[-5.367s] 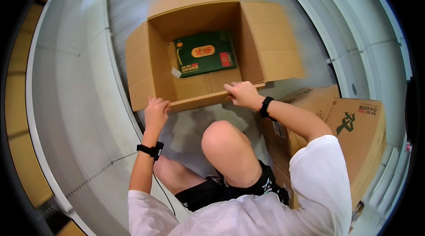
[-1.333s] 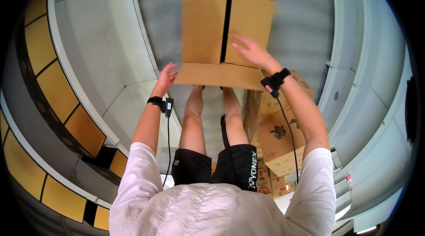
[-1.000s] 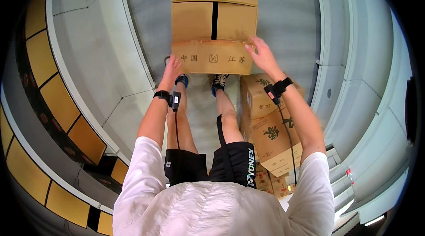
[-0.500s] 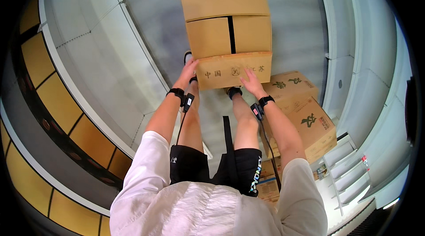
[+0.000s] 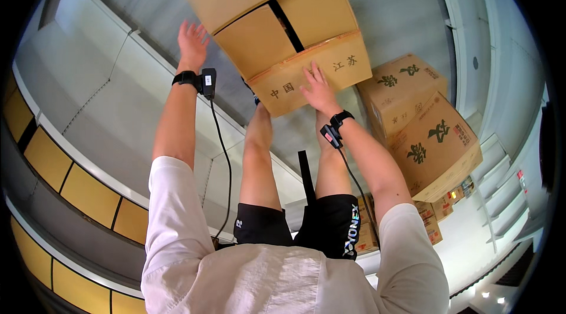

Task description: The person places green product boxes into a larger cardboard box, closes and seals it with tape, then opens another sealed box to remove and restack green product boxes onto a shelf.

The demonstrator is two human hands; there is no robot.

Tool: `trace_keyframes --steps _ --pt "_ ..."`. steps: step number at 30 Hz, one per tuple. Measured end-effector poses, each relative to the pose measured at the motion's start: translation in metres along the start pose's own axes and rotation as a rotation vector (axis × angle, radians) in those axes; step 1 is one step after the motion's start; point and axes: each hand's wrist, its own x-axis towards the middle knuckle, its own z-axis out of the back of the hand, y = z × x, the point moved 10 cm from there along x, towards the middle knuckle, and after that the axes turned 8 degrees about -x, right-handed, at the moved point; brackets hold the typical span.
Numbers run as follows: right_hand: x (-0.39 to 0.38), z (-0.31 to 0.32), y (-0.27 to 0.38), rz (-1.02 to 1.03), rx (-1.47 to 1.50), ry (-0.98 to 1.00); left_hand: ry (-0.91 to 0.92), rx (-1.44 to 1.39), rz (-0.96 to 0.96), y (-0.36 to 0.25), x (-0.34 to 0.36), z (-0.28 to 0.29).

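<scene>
Upper left of frame, the left hand (image 5: 193, 46) spreads wide, empty, beside the brown box (image 5: 318, 10) at top centre; the right hand (image 5: 321, 93) lies over its near flap (image 5: 288, 82), fingers extended, gripping nothing; printed cartons (image 5: 437, 146) sit right.

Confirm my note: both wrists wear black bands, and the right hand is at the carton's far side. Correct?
Wrong side: the head view shows the right hand at the near side of the carton. Both wrists wear black bands.
</scene>
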Motion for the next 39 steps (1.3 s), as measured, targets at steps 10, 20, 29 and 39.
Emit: trace_keyframes --steps 10,20,29,39 --pt "-0.001 0.023 -0.053 -0.058 0.515 -0.140 0.185 0.380 -0.059 0.025 -0.059 0.008" --pt "-0.028 0.077 -0.132 -0.410 0.603 -0.326 0.082 1.163 -0.420 0.098 -0.048 0.038" --pt "-0.023 0.100 -0.197 -0.675 0.337 -0.461 -0.107 1.052 -0.516 0.076 -0.027 0.025" --pt "-0.017 0.046 -0.201 -0.702 0.959 -0.119 0.049 0.973 -0.266 0.043 0.026 0.026"
